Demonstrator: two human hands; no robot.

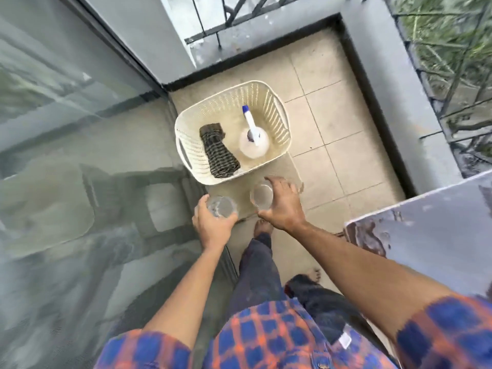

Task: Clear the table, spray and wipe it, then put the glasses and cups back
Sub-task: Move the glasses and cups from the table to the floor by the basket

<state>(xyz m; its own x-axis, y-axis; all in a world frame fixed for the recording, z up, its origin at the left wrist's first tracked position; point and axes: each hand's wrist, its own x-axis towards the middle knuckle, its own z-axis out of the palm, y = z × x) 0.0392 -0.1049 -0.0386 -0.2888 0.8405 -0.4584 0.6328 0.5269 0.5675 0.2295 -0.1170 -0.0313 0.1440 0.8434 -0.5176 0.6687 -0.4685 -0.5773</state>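
**Clearing step: 2 glasses carried low beside the basket**

Left of centre in the frame, the left grip (211, 227) is curled round a clear glass (221, 207), fingers wrapping its side. Above it, at frame centre, a cream basket (269, 99) stands on the tiled floor (332, 123). Inside it, a dark checked cloth (218, 153) lies on the left and a white spray bottle (253, 141) with a blue-tipped nozzle stands on the right. Just below the basket's near rim, the right grip (286, 209) holds a second glass (262, 196) from the side, thumb and fingers curved round it. Whether either glass already touches the floor cannot be told from this angle. At the right edge of the frame a corner of the bench (426, 235) shows, grey with dark smears, well apart from both glasses.

This looks like the clearing step, with the 2 glasses off the bench and brought near the basket. The next move likely calls for setting both glasses upright on the floor beside the basket, gently since they are glass. That would free both grips for the spray bottle and the cloth.
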